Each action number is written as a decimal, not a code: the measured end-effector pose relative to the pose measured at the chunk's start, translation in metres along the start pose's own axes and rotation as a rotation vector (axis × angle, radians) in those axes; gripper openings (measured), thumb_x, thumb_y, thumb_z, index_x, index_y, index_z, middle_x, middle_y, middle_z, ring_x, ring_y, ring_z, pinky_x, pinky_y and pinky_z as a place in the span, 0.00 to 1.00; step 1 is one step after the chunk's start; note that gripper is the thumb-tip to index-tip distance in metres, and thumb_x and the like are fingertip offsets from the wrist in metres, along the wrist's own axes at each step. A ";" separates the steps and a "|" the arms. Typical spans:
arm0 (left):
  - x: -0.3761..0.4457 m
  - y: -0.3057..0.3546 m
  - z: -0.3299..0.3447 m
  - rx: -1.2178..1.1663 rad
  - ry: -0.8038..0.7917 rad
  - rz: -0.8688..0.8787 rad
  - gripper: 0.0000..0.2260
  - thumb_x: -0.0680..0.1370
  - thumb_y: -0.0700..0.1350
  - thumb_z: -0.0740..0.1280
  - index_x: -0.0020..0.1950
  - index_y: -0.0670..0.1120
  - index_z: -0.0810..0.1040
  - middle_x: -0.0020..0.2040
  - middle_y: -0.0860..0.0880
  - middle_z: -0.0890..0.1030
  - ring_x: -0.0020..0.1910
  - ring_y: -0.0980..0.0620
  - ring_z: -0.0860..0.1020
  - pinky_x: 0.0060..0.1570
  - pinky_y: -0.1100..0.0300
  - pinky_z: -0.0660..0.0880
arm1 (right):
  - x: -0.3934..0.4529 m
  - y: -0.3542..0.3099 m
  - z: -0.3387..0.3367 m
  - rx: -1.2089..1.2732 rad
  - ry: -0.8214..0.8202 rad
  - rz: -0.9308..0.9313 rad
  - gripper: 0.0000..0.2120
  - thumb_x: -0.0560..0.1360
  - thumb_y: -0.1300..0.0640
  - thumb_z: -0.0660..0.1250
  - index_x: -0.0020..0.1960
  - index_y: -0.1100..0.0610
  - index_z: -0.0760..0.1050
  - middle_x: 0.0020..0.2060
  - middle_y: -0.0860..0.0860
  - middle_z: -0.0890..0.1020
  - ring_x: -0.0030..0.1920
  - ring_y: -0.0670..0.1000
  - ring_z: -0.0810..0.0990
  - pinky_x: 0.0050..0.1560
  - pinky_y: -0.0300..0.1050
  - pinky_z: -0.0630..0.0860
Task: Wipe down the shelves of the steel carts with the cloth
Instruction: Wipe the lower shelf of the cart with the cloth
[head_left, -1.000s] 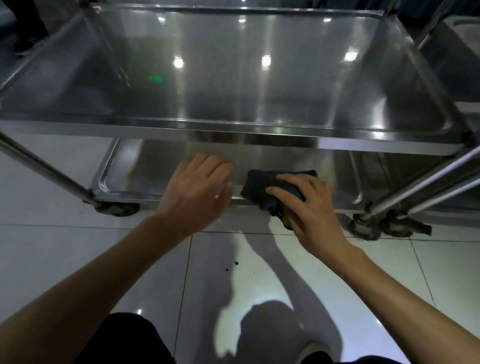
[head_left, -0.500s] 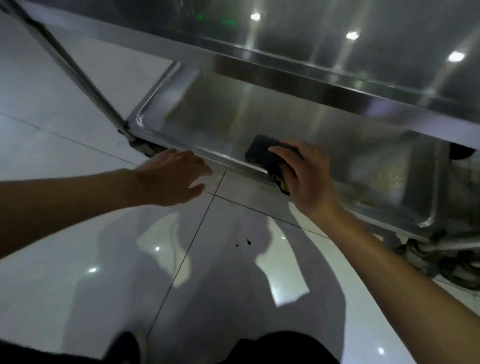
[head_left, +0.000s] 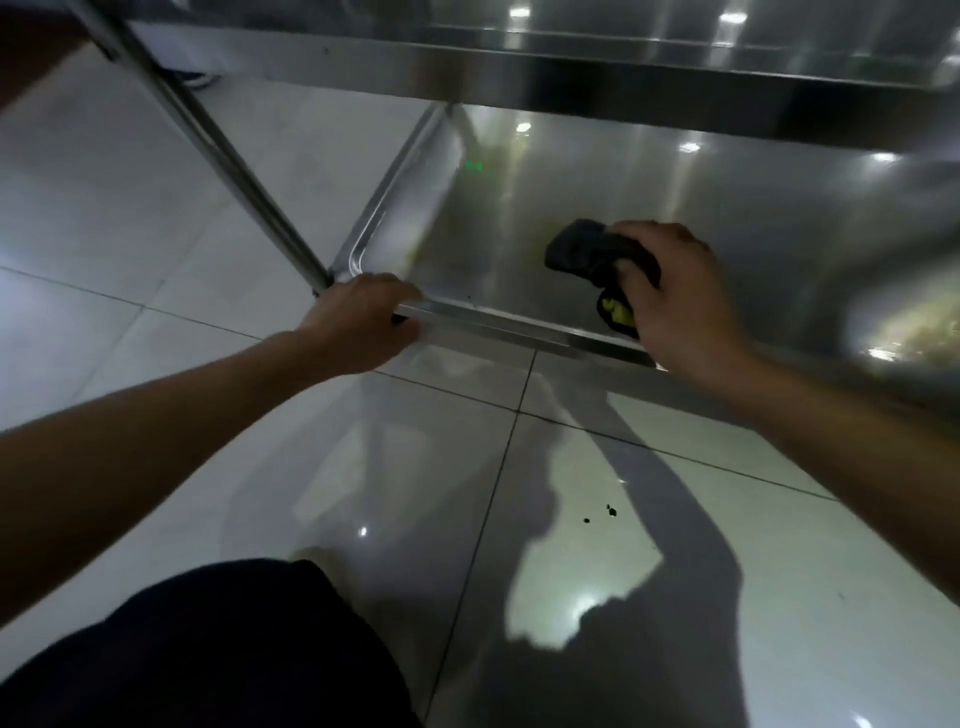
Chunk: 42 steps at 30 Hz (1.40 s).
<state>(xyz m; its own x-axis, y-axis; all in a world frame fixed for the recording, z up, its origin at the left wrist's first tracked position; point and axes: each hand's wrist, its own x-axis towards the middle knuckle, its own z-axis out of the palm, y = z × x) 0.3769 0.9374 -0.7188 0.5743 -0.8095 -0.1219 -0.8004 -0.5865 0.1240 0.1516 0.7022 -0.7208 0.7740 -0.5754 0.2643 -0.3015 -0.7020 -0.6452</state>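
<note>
We see both arms reaching down to the cart's lower shelf (head_left: 727, 218). Left hand (head_left: 358, 325) curls over the shelf's front rim near the left corner, beside the cart leg (head_left: 228, 166), fingers wrapped on the edge. Right hand (head_left: 675, 291) sits further right, inside the front rim, fingers clenched round the dark cloth (head_left: 587, 252), which is bunched up and pressed on the shelf floor; a yellow patch shows under the palm. Upper shelf (head_left: 519, 67) overhangs above. White tiled floor (head_left: 363, 467) below.
</note>
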 end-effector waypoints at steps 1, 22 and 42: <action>0.002 -0.003 0.004 -0.044 0.025 -0.014 0.14 0.78 0.52 0.66 0.64 0.54 0.79 0.61 0.50 0.81 0.58 0.45 0.80 0.54 0.54 0.74 | 0.000 -0.006 0.009 0.035 0.020 0.077 0.15 0.81 0.59 0.61 0.67 0.50 0.75 0.60 0.54 0.78 0.60 0.58 0.75 0.63 0.59 0.72; 0.024 -0.108 0.062 -0.112 0.145 0.054 0.15 0.81 0.47 0.65 0.66 0.47 0.79 0.66 0.47 0.77 0.67 0.45 0.73 0.61 0.45 0.73 | 0.060 -0.079 0.231 -0.204 0.086 0.217 0.15 0.79 0.53 0.66 0.66 0.50 0.78 0.65 0.50 0.76 0.66 0.57 0.71 0.62 0.52 0.66; 0.034 -0.109 0.051 -0.024 0.066 0.073 0.13 0.81 0.49 0.62 0.63 0.49 0.80 0.56 0.49 0.79 0.57 0.48 0.76 0.57 0.48 0.76 | 0.121 -0.106 0.279 -0.239 -0.391 -0.004 0.22 0.83 0.55 0.53 0.76 0.42 0.65 0.81 0.48 0.56 0.81 0.54 0.45 0.77 0.66 0.38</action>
<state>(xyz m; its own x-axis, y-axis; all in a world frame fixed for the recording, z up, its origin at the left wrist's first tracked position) 0.4749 0.9748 -0.7871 0.5250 -0.8498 -0.0470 -0.8369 -0.5255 0.1534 0.4323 0.8245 -0.8204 0.9136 -0.4031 -0.0532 -0.3825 -0.8075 -0.4491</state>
